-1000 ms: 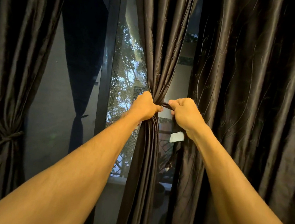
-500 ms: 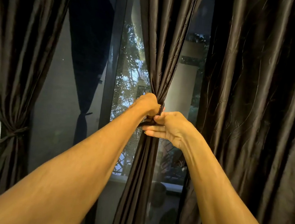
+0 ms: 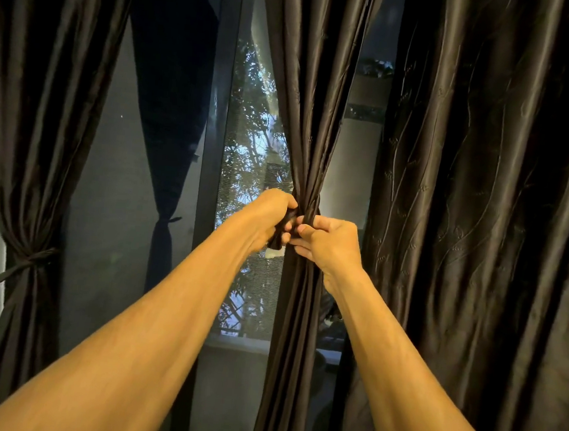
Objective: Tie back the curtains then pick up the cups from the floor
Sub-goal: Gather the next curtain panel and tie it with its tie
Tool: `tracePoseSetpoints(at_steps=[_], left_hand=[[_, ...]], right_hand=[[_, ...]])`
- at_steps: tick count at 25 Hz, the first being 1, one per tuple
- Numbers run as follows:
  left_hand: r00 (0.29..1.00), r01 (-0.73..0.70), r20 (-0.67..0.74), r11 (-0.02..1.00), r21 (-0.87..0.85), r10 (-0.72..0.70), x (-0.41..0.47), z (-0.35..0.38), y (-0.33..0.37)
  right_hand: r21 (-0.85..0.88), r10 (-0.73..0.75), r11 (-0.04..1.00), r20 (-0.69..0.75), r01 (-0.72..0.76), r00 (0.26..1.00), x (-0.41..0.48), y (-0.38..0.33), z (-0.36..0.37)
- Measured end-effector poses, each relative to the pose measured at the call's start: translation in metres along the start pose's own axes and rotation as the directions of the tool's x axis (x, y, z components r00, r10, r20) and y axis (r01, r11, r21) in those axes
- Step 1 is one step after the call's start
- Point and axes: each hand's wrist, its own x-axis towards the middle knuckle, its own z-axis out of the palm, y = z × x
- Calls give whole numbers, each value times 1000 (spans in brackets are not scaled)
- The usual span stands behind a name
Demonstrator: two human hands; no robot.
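A dark brown middle curtain [image 3: 311, 114] hangs in front of the window, gathered into a narrow bunch at waist height. My left hand [image 3: 269, 219] is closed on a dark tie-back strap [image 3: 280, 230] at the left of the bunch. My right hand [image 3: 328, 246] pinches the strap and fabric at the right side, its thumb against the bunch. The two hands touch at the gathered point. No cups or floor are in view.
A left curtain [image 3: 40, 125] hangs tied with a knotted strap [image 3: 20, 266] beside a pale wall. A wide right curtain [image 3: 482, 215] hangs loose. Between them stand the dark window frame [image 3: 215, 140] and glass with trees outside.
My right hand went from pulling the strap at the curtain's right to sliding under the left hand, then back to pinching at the bunch. The left hand kept its grip.
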Motion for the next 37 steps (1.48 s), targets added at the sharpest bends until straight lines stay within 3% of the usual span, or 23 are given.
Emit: tracePoseSetpoints(at_steps=[7,12,18,21,23,25,29,31,33,37], left_hand=[[996,-35,94,948,317,5,0,-27,9],[987,-122,137,935,334,79,2,-20,7],[979,-193,133,905,380,153,-1,-9,-4],[982,-172,130,925,338,135,-5,-10,-4],[983,-159,131,944,288,126,-5,-11,-6],[983,-155,138,959,237,124,-3,-9,-8],[982,-163,135,959,231,134,0,-6,-7],[985,-156,117,954,258,129,-3,-5,-3],[988,-149,88,918,368,125,-3,-7,-1],[996,-87,62,892,443,66,5,-14,-1]], right_hand=[[163,143,977,1,-141,990,0,-4,-3],[315,239,923,-14,-222,971,0,-5,3],[338,288,902,-12,-267,958,4,-3,2],[326,281,898,90,-295,955,1,-6,-6],[268,219,928,169,-259,961,-3,-7,-10],[216,158,958,151,-188,976,-7,-6,-7],[136,69,989,-32,-64,997,-6,-4,4],[-110,-71,992,-136,56,988,-4,2,5],[-371,-273,906,-150,202,950,-7,8,6],[-584,-541,681,5,441,841,-14,17,9]])
